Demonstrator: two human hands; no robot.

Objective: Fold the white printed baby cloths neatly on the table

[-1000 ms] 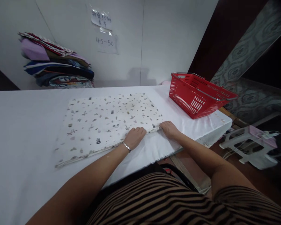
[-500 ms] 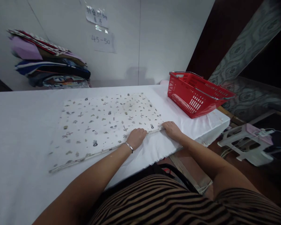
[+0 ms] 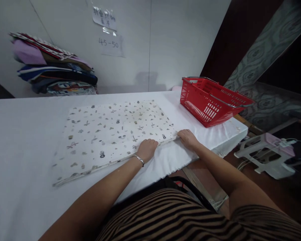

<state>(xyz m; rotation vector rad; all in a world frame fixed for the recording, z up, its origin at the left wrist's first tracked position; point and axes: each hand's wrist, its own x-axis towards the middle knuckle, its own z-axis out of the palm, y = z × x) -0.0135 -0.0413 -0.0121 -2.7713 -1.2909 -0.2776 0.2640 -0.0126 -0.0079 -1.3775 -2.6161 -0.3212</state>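
Note:
A folded white cloth (image 3: 110, 130) printed with small grey and tan motifs lies flat on the white-covered table. My left hand (image 3: 147, 150), with a bracelet at the wrist, is closed on the near edge of this cloth, right of its middle. At the near right corner, my right hand (image 3: 187, 138) is closed on the same edge. The fingers of both hands curl over the fold, and their tips are partly hidden. The cloth's near edge shows several stacked layers.
A red plastic basket (image 3: 213, 103) with metal handles stands at the table's right end. Folded fabrics (image 3: 57, 67) are piled against the wall at the back left. A white plastic stool (image 3: 268, 154) is on the floor at right. Paper signs (image 3: 111, 45) hang on the wall.
My right hand has shifted slightly right along the near edge, so the gap between my hands is a little wider. The cloth stays almost in place.

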